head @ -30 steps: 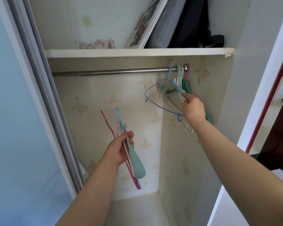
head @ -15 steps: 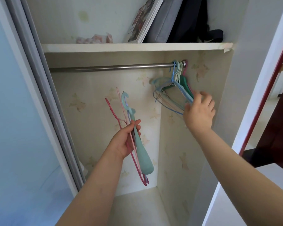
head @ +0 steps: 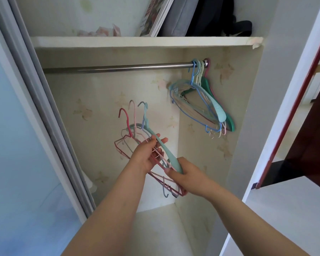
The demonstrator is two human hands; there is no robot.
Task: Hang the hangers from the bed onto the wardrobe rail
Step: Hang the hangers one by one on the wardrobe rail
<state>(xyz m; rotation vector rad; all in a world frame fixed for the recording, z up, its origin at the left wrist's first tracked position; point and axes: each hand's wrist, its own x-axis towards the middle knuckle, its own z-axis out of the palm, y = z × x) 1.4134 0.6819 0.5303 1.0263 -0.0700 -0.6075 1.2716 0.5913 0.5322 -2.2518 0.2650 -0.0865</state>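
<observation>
View into an open wardrobe. The left hand (head: 146, 156) grips a fanned bundle of hangers (head: 137, 139) at centre frame, fingers curled round their lower bars, with the hooks pointing up toward 12 o'clock. The bundle includes a red wire hanger (head: 125, 121), a pale pink one, a bluish wire one and a broad mint plastic hanger (head: 161, 145). The right hand (head: 185, 174), at about 5 o'clock from the left, pinches the lower tip of the mint plastic hanger between thumb and fingers. The wardrobe rail (head: 118, 68) runs across the upper frame; at its 3 o'clock end a cluster of hung hangers (head: 203, 104) sits crowded against the side wall. Above lies a shelf (head: 137, 41) bearing a book (head: 155, 13) and dark bags. Judged risk: drawing the mint hanger out by its tip may snag the small notches and hooks of the wire hangers tangled beside it, dragging one from the left hand's hold so that it drops to the wardrobe floor (head: 155, 228). A hook offered at a tilt may also miss the rail.
</observation>
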